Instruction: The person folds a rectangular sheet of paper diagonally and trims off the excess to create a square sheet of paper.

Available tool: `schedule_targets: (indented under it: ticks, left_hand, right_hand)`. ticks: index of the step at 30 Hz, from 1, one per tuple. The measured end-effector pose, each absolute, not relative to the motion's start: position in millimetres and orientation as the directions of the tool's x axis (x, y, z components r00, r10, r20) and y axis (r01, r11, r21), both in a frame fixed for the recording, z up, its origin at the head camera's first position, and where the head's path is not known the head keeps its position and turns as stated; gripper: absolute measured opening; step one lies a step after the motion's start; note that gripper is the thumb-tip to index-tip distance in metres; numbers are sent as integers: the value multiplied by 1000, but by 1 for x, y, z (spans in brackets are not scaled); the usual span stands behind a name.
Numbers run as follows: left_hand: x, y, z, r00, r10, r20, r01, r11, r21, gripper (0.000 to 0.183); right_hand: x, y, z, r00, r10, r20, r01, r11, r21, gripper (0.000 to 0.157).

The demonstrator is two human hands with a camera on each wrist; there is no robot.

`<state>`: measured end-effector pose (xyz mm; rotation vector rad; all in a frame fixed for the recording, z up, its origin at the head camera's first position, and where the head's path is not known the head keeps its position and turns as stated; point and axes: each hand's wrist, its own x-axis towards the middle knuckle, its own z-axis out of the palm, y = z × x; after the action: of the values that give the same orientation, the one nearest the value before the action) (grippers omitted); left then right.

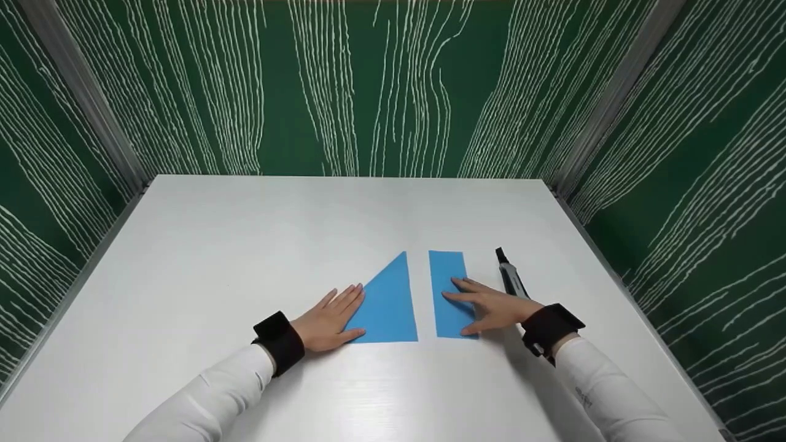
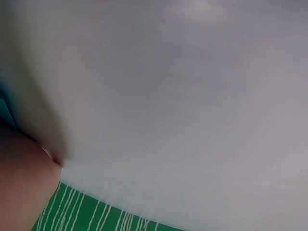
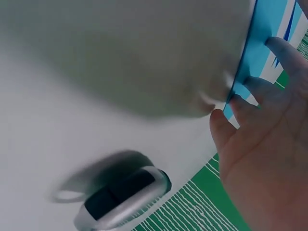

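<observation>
Two blue sheets, apparently paper, lie side by side on the white table with a narrow gap between them. The wider sheet [image 1: 390, 307] has a slanted upper left edge. On its left part rests my left hand [image 1: 331, 319], flat, fingers straight; only a bit of that hand [image 2: 26, 178] shows in the left wrist view. My right hand [image 1: 491, 307] touches the narrow strip [image 1: 445, 270] with spread fingers, covering part of its right side. In the right wrist view, the fingertips of this hand [image 3: 269, 144] meet the strip [image 3: 263, 29] near its edge.
A slim grey and black tool [image 1: 511, 276], its kind unclear, lies just beyond my right hand, which partly hides it in the head view. Green walls [image 1: 399, 92] with white wavy lines border the white table [image 1: 276, 227] at the back and sides.
</observation>
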<state>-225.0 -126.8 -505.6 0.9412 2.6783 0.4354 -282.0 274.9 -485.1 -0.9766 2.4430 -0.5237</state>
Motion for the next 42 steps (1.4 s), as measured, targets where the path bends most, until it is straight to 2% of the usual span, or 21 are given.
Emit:
schedule_targets:
  ticks: [10,19,23,33,38,42]
  left_hand:
    - [-223,-127,-504,-749,648,-139,559,731,391,75]
    - [-223,-128,-505,-753,644,-136,559,735,384,76]
    - [-223,-128,-506,-751,644,-147,561,740,371,76]
    - [-223,-128,-502,-751,639,-166,547,743,385,75]
    - [-225,-127,-503,-759,630,-164,543,751,376,76]
    - [-224,-126,-504,-764,624,-163,541,758,365,76]
  right_hand:
    - [-283,271,-474,-612,-727,-310,-539,671,-509,84]
    - [-282,268,-473,-619,-720,-313,-531,677,-509,84]
    - [-281,261,-474,-643,-711,-287,-517,678,-522,86]
    - [-267,205,-470,-716,-674,-183,-487,669,-561,92]
    - [-254,170,-479,-717,-676,-170,-493,664,-562,92]
    - [-246,149,-483,-703,-681,-207,-503,681,-533,90]
